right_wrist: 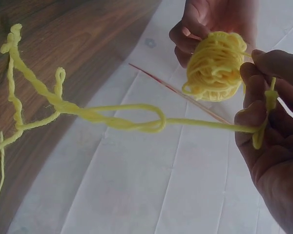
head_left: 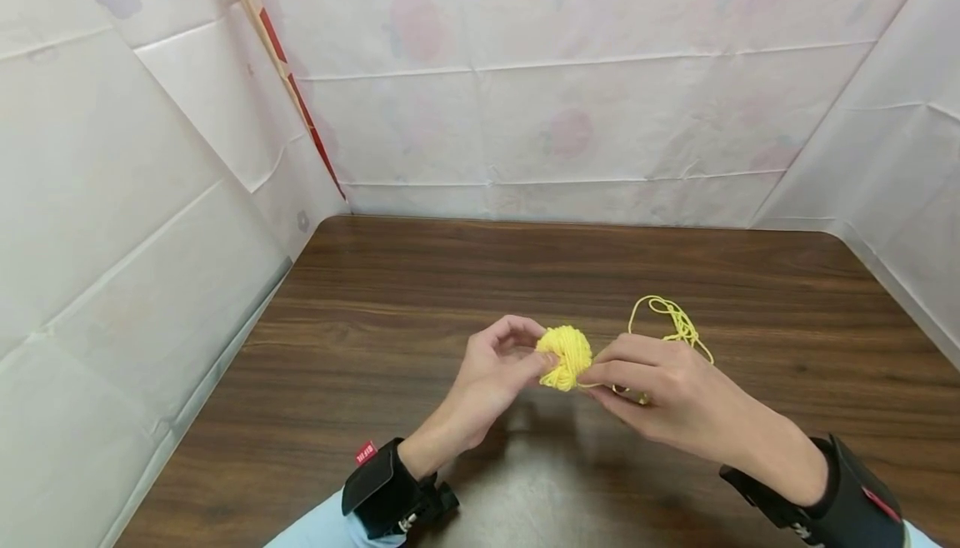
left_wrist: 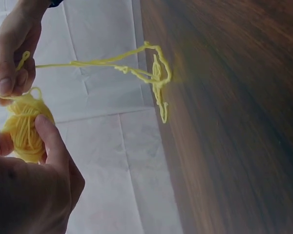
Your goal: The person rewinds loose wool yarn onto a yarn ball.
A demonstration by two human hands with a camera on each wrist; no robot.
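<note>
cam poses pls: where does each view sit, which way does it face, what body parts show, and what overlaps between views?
Head: on the head, facing forward and down at the dark wooden table; shows the left hand, right hand, both wrist straps.
Left wrist: on the left wrist, looking past the left thumb at the small yellow yarn ball; right-hand fingers show.
Right wrist: on the right wrist, looking along the loose yellow yarn strand; both hands' fingers show.
Shared: ball and strand appear in all three views.

Small yellow yarn ball (head_left: 566,355) held above table, tangled loose strand (head_left: 670,323) trailing.
</note>
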